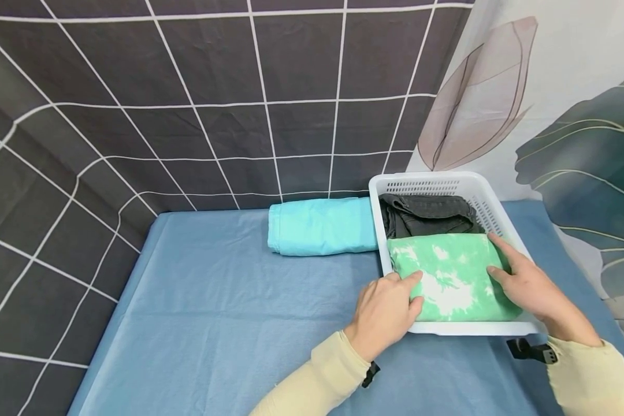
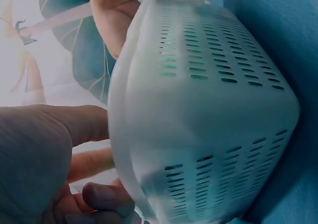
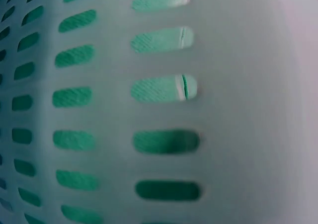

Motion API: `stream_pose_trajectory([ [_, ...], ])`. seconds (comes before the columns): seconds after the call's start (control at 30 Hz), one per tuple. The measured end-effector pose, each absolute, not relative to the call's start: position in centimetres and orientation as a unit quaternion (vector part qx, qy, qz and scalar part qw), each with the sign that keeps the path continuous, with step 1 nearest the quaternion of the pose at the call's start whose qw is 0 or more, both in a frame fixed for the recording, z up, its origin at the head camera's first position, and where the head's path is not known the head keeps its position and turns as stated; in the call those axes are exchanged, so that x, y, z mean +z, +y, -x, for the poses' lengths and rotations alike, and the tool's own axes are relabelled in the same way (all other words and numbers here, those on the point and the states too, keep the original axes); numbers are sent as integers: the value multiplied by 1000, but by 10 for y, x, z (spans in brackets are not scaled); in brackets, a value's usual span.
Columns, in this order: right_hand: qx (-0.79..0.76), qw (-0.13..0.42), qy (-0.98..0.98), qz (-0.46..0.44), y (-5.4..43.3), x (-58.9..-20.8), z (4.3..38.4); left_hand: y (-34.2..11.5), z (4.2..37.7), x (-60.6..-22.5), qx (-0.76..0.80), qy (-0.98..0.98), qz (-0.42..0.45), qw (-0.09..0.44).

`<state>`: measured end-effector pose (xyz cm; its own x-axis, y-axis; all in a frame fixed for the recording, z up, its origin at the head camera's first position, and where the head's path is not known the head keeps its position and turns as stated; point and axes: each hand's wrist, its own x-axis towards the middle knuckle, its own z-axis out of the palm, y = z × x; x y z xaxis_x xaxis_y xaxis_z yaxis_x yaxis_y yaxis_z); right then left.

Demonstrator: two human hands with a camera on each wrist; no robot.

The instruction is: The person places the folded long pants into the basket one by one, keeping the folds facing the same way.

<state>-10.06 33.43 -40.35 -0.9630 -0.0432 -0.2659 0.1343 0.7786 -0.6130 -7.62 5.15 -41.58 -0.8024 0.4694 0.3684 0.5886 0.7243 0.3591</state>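
A white perforated plastic basket [image 1: 501,211] holds a folded green tie-dye cloth [image 1: 449,277] in its near part. Behind that cloth lies a folded dark garment [image 1: 429,214]. My left hand [image 1: 385,309] reaches over the basket's left rim, index finger and thumb on the green cloth's left edge. On the opposite side, my right hand [image 1: 533,289] touches the cloth's right edge with its index finger and thumb spread. The left wrist view shows the left fingers [image 2: 89,127] at the rim. Only the basket's wall [image 3: 238,110] and green fabric behind its slots fill the right wrist view.
A folded bright turquoise cloth [image 1: 319,226] lies against the basket's left side. Everything rests on a table with a blue cover [image 1: 197,323]. A dark sheet with white grid lines [image 1: 301,63] stands behind, and a leaf-patterned curtain [image 1: 593,156] at the right.
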Motion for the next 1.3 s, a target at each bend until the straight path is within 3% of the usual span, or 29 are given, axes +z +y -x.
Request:
stream_pose_trajectory([
  [0.53,-304,127,944,2,329,-407,102,49,81,-426,-223,-915,300,155],
  [1.07,-324,147,935,-13,333,-402,91,49,82,-428,-208,-917,312,137],
  [1.3,-272,121,954,-15,329,-393,81,45,82,-429,-230,-911,315,136],
])
